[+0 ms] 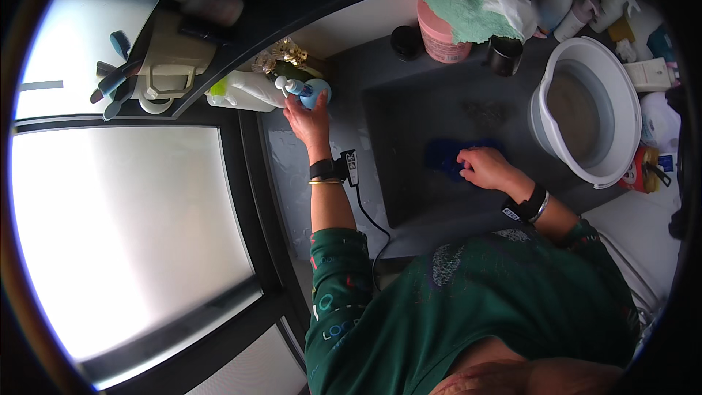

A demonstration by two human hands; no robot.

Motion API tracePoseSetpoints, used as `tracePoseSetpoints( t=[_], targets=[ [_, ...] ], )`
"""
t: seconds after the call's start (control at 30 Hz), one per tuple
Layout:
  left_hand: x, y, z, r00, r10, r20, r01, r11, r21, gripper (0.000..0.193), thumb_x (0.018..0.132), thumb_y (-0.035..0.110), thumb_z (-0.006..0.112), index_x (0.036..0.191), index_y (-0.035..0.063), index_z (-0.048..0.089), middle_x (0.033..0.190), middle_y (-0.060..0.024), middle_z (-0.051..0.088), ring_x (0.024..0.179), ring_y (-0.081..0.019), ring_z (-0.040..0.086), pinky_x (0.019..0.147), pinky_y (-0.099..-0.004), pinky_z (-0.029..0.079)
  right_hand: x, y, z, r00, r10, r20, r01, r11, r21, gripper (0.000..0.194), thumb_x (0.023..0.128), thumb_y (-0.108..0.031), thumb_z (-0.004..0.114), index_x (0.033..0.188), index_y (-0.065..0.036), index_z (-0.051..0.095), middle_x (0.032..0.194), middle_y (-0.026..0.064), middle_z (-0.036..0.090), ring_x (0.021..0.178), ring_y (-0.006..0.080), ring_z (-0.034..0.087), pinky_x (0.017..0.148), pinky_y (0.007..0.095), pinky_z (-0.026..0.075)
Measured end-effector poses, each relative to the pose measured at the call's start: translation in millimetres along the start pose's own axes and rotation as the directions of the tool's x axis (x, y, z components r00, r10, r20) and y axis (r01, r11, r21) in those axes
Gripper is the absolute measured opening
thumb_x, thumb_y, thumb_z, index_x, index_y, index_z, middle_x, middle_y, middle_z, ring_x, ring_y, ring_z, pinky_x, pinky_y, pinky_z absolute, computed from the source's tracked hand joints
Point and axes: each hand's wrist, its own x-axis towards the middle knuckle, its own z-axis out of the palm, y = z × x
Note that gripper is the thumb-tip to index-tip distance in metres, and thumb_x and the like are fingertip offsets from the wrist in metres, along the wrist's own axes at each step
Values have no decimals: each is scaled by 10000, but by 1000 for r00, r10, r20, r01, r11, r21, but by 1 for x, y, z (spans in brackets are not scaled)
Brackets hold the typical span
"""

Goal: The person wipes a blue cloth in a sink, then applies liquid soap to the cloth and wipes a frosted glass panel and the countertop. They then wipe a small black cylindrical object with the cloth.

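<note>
At the sink's left end, my left hand (311, 123) has its thumb and fingers around a light-blue pump bottle (317, 92) with a white nozzle. The bottle stands among other containers on the grey ledge. My right hand (485, 169) is low inside the dark grey basin (417, 197), its fingers curled. Right by those fingers lies a wet, dark-blue cloth-like item (441, 154). The palm is turned down, so whether the fingers pinch it is hidden.
A white tub (595, 170) holding cloudy water stands on the right. Along the back are a black jar (407, 43), a pink bucket (443, 46) under a green towel (458, 3), and a black mug (504, 56). A mirrored cabinet edge (263, 27) overhangs the left; a black cable (373, 219) hangs from my left wrist.
</note>
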Motion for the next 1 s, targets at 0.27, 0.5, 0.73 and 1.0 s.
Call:
tracePoseSetpoints(
  t=[0.27, 0.5, 0.73, 1.0],
  targets=[
    [-23, 22, -1, 992, 23, 123, 8, 970, -245, 680, 700, 337, 866, 1261, 79, 583, 1103, -174, 628, 995, -383, 642, 875, -476, 524, 2, 3, 5, 1000, 10, 27, -9, 1000, -17, 236, 828, -208, 706, 1007, -55, 684, 918, 147, 713, 910, 360, 675, 799, 460, 534],
    [-20, 85, 37, 983, 175, 49, -154, 944, -291, 530, 725, 320, 862, 1066, 48, 562, 1060, -174, 619, 988, -408, 620, 840, -478, 517, 1, 8, 9, 999, -2, 39, 3, 1000, -24, 229, 841, -225, 696, 1002, -63, 681, 916, 155, 712, 911, 367, 676, 793, 467, 535],
    [-10, 96, 44, 993, 108, -40, -111, 991, -74, 412, 755, 304, 834, 916, 70, 536, 990, -142, 607, 867, -396, 618, 724, -501, 521, -3, 21, 14, 999, -17, -36, 17, 1000, -11, 218, 848, -216, 709, 1002, -66, 678, 826, 110, 714, 806, 332, 690, 707, 442, 528],
    [0, 93, 52, 984, 171, 54, -165, 980, -108, 280, 810, 286, 778, 830, 80, 590, 807, -98, 638, 784, -364, 644, 687, -479, 513, 1, 12, 3, 998, 58, 41, -59, 998, 32, 236, 845, -219, 700, 1020, -62, 677, 913, 144, 713, 906, 360, 677, 787, 463, 533]
  ],
)
